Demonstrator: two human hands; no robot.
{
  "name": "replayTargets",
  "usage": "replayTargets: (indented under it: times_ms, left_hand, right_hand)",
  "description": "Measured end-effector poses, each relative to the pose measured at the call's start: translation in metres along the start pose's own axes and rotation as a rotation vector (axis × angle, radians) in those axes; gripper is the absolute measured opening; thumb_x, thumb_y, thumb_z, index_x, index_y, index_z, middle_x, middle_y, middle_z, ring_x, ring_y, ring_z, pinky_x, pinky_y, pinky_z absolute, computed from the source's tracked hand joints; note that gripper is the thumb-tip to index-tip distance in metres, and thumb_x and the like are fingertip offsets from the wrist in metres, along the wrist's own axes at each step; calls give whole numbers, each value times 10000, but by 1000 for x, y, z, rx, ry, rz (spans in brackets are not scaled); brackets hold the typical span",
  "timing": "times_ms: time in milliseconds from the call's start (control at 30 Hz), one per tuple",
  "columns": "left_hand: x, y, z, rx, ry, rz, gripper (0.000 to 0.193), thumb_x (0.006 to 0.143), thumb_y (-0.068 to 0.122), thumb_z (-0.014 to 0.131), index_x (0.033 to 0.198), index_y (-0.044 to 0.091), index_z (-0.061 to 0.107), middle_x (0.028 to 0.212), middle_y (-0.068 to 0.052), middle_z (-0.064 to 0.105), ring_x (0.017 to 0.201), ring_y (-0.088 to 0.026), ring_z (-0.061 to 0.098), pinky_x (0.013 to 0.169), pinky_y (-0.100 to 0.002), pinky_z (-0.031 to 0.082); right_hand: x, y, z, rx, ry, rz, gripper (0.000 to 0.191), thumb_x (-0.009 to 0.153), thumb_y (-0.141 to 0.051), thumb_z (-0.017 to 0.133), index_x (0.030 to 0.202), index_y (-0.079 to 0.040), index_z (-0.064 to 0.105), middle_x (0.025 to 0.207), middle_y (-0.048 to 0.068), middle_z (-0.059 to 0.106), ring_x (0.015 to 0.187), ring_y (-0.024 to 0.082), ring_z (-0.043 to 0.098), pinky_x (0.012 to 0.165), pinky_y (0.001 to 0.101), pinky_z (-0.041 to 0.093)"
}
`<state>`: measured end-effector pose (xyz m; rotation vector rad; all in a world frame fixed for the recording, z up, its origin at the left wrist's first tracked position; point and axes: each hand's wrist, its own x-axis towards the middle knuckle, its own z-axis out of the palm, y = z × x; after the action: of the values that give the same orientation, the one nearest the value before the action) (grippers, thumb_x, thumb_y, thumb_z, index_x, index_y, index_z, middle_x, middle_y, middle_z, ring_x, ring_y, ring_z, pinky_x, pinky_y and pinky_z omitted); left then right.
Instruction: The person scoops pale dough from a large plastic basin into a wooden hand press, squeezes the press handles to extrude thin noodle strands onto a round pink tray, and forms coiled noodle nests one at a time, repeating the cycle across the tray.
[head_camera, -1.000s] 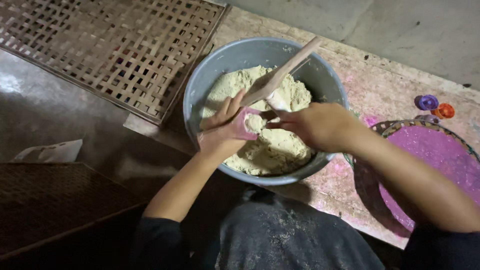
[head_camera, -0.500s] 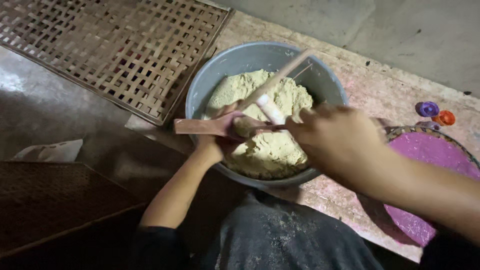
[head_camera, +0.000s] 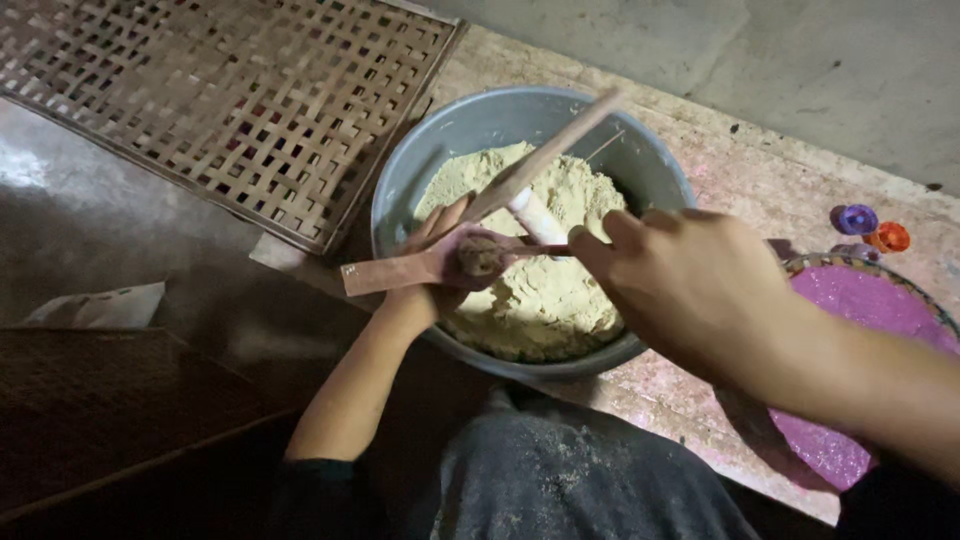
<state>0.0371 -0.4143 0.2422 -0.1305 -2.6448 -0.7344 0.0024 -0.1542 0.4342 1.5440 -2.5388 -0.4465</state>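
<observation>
A grey round bowl (head_camera: 398, 190) holds a heap of beige crumbly dough (head_camera: 560, 300). Over its near left side, my left hand (head_camera: 432, 268) holds a flat pinkish wooden strip (head_camera: 380, 273) that points left. A small brown lump of dough (head_camera: 482, 255) rests against my palm. My right hand (head_camera: 690, 285) is closed over the bowl's right side and pinches a thin stick (head_camera: 545, 249) whose tip reaches the lump. A long wooden paddle (head_camera: 555, 150) leans in the bowl, and a white cylinder (head_camera: 535, 215) lies beside it on the dough.
A woven bamboo lattice tray (head_camera: 230, 100) lies at the upper left. A round basket tray of pink powder (head_camera: 860, 300) sits at the right, with a purple cap (head_camera: 856, 218) and an orange cap (head_camera: 890, 236) behind it. A white scrap (head_camera: 100, 305) lies at the left.
The flat strip has come into my left hand, pointing left. My right hand has drawn rightwards and nearer the camera, and now holds the thin stick against the lump.
</observation>
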Motion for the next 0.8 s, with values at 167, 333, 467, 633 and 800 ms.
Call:
replayTargets:
  times_ms: [167,333,467,633,800]
  left_hand:
    - [-5,5,19,-131,6,52,576,802,244,810,1317,145,573,1410,-173,589,1214,-301,609,1003,-396,534]
    - [-19,-12,48,-431,33,-147,646,876,128,757,1475,106,515,1454,-175,549,1260,-274,607,1038,-387,534]
    - [-30,-52,34,-268,192,-286,362,939,214,834,1239,92,673,1216,-87,730,1154,-201,709,1015,-370,576]
    - [-12,-49,42,-286,244,-105,434,879,167,828,1259,56,650,1245,-103,703,1228,-204,640,1121,-421,502]
    - [5,-39,38,315,480,-55,872,718,291,853,1423,-115,540,1411,-375,536,1265,-424,493,1048,-501,427]
  right_hand:
    - [32,-32,54,-134,-60,-77,307,948,-140,560,1240,-57,602,959,104,704,727,247,712,494,350,579]
    - [28,-44,64,-143,143,-152,350,862,-198,577,1184,-71,628,977,122,707,754,262,716,603,366,575]
    - [-10,-15,50,42,23,165,544,863,-171,615,1405,-197,568,1076,69,723,801,252,739,648,379,588]
    - [30,-34,106,765,287,300,476,905,-44,658,1372,-137,645,1087,124,769,869,272,764,735,400,601]
    - [29,-71,153,1178,358,181,437,997,-71,630,1431,-88,580,1121,174,757,885,238,786,777,363,598]
